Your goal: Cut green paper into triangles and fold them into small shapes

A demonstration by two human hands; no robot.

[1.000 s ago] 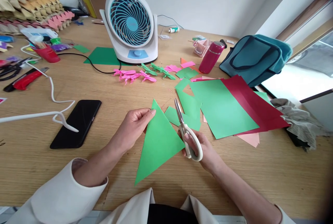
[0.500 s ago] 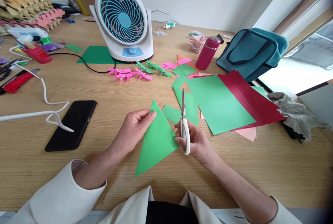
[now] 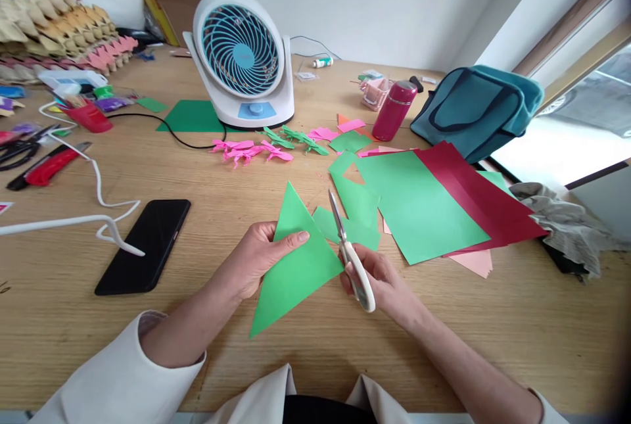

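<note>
A folded green paper triangle [image 3: 296,279] is pinched in my left hand [image 3: 263,256], the thumb lying flat across its face and the fingers behind it. My right hand [image 3: 379,279] is closed around white-handled scissors [image 3: 357,273], whose blades look nearly together and point up and to the left. The scissors are close to the triangle's right corner; whether they touch it I cannot tell. Behind them on the table lie green paper offcuts [image 3: 355,204], one with a triangular hole. Farther back are several pink paper figures [image 3: 241,150] and green paper figures [image 3: 308,140].
Large green paper [image 3: 428,213] and dark red sheets [image 3: 493,207] lie on the right, near a red bottle [image 3: 394,110] and teal bag [image 3: 478,108]. A fan [image 3: 241,49] stands at the back. Left are a black phone [image 3: 142,246], white cable [image 3: 98,181] and red cutter [image 3: 46,167].
My left hand has shifted its grip farther onto the paper, its thumb now nearer the middle. The scissors have tilted left and sit slightly lower. The whole view has shifted slightly.
</note>
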